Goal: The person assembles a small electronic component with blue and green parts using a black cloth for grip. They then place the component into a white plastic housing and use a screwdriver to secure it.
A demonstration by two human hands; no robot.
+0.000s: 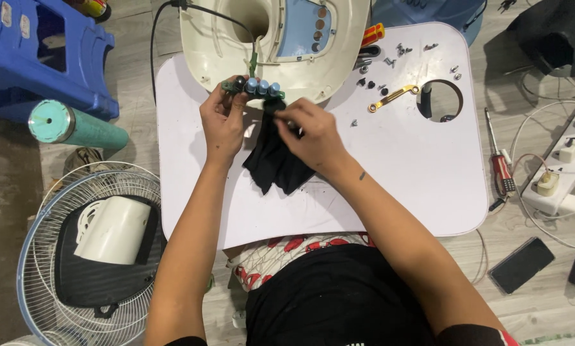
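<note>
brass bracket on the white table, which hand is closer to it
Right. The right hand, holding a black cloth, lies just left of the brass bracket; the left hand is farther left, beyond it.

I see a white desk [390, 173] with rounded corners and a round hole near its far right corner. On it lie a cream fan housing [300, 70] at the far edge, a black cloth [271, 163] near the middle, scattered screws [390, 62], a brass bracket [393, 97] and a red-and-yellow tool handle [372, 34]. The grey floor [133, 83] around it carries a wire fan guard [44, 256], a teal tube [76, 126], a red screwdriver [500, 166], a white power strip [560, 176] and a black phone [521, 264].
</note>
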